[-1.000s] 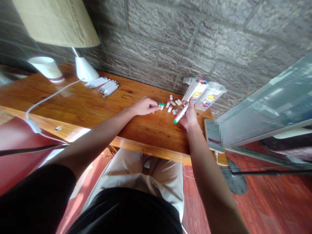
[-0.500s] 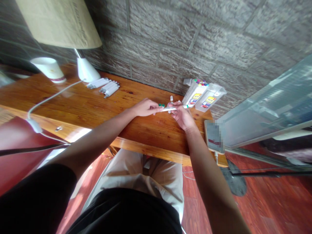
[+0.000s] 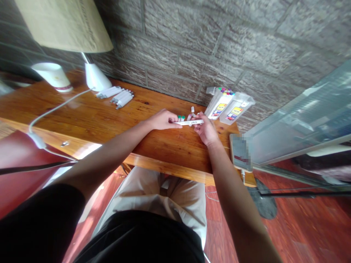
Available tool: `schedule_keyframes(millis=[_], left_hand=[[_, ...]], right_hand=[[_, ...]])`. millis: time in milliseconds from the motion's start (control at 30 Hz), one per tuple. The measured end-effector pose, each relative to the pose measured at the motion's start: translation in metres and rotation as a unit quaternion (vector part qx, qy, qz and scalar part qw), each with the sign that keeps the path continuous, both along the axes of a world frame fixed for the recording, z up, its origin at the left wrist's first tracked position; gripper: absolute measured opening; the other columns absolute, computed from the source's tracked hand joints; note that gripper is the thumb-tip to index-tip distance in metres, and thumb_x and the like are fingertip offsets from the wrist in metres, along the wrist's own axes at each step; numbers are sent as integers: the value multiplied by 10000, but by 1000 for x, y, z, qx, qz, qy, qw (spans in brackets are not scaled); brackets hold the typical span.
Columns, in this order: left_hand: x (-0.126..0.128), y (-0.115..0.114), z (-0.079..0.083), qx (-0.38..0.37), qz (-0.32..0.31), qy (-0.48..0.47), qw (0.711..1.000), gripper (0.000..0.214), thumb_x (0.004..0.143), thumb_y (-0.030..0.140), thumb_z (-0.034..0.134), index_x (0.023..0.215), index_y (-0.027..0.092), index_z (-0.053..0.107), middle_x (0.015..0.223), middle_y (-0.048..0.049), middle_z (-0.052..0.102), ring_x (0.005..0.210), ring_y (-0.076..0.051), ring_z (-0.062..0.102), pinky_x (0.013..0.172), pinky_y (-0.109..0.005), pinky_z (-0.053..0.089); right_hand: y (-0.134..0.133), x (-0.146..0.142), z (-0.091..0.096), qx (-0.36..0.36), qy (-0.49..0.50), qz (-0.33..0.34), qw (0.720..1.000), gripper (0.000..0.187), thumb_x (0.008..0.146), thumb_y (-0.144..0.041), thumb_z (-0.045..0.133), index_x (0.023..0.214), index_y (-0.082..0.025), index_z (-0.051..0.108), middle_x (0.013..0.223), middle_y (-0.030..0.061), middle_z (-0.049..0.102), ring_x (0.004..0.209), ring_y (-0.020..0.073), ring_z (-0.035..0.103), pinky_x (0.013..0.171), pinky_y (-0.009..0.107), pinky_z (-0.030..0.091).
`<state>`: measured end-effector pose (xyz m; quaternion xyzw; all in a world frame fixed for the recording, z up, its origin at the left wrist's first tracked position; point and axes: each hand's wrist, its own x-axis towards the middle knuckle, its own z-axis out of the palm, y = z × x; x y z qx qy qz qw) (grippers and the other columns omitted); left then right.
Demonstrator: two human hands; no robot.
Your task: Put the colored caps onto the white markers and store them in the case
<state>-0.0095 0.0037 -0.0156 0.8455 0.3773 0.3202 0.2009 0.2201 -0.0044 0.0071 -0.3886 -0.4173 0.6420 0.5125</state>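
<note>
Both hands meet over the wooden table (image 3: 95,120) on one white marker (image 3: 189,122), held level between them. My left hand (image 3: 163,119) pinches its left end with closed fingers. My right hand (image 3: 205,130) grips the right part of it. Several small loose caps (image 3: 181,118), some green and some pink, lie on the wood just behind the marker. A clear plastic marker case (image 3: 229,106) with coloured marker ends showing at its top leans against the brick wall to the right of the hands.
A row of several white markers (image 3: 117,95) lies near the base of a lamp (image 3: 94,76), whose white cable (image 3: 49,113) trails over the table edge. A white cup (image 3: 53,76) stands far left. A phone (image 3: 240,151) rests at the table's right corner.
My right hand swung the marker from pointing toward me to lying level, and my left hand left the caps and closed on its left end. Its green end no longer shows.
</note>
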Motion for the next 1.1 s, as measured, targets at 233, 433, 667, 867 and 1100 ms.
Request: schedule_keyframes(millis=[233, 433, 667, 867, 1100], left_hand=[[1, -1, 2, 9, 6, 14, 1000, 379, 843, 509, 676, 717, 153, 707, 652, 18, 636, 605, -105, 519, 579, -232, 334], [1, -2, 2, 17, 0, 14, 1000, 373, 859, 497, 663, 718, 157, 720, 646, 15, 646, 598, -107, 525, 572, -236, 324], [1, -2, 3, 27, 3, 20, 999, 408, 876, 528, 634, 733, 157, 727, 627, 18, 628, 594, -107, 516, 576, -237, 327], [1, -3, 4, 19, 5, 21, 1000, 404, 869, 522, 642, 716, 157, 719, 624, 13, 621, 593, -109, 515, 571, -241, 317], [1, -2, 3, 8, 4, 4, 1000, 375, 844, 509, 670, 708, 164, 720, 616, 17, 622, 582, -109, 508, 562, -237, 321]], right_hand=[[0, -1, 0, -7, -17, -10, 1000, 342, 700, -466, 853, 767, -208, 638, 684, -29, 712, 483, 51, 500, 416, 177, 334], [3, 1, -4, -11, -21, -14, 1000, 300, 700, -425, 842, 773, -209, 647, 685, -26, 715, 481, 49, 505, 415, 168, 345], [4, 1, -5, -16, -21, -20, 999, 287, 702, -407, 838, 771, -198, 653, 678, -24, 710, 485, 49, 501, 421, 161, 349], [4, 1, -6, -16, -24, -17, 999, 259, 716, -392, 812, 782, -197, 655, 682, -26, 711, 487, 47, 501, 425, 164, 349], [4, 1, -6, -20, -26, -25, 999, 276, 693, -392, 837, 772, -202, 652, 675, -40, 698, 483, 41, 499, 416, 153, 351]])
